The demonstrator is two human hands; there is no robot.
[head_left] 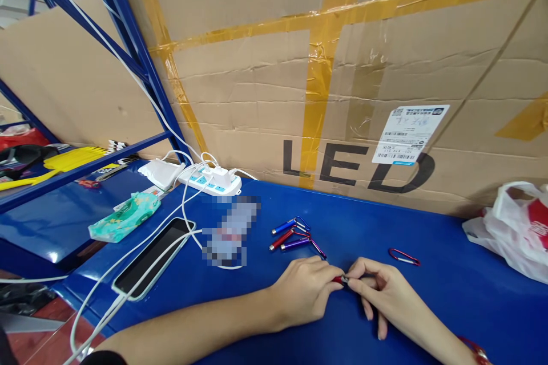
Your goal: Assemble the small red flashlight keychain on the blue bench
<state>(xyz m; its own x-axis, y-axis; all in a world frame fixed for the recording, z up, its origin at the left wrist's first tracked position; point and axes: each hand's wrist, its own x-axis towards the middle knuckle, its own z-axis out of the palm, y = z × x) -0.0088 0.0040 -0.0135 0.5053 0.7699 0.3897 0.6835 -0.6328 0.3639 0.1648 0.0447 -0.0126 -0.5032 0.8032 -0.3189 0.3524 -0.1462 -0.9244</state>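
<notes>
My left hand (306,288) is closed around what looks like a small red keychain flashlight (338,279), mostly hidden by the fingers. Its silvery metal end pokes out toward my right hand (379,291), whose thumb and forefinger pinch that end. Beyond my left hand, a blue flashlight (283,227), a red flashlight (281,239) and a purple flashlight (295,244) lie side by side, each with a carabiner clip at one end. A loose red carabiner (403,256) rests on the table past my right hand.
The blue table (363,211) backs onto a large taped cardboard box (257,97). At left are a phone (154,259), white cables, a power strip (209,179), a green patterned packet (126,217) and a blurred-out object (233,231). A white plastic bag (509,234) sits at right.
</notes>
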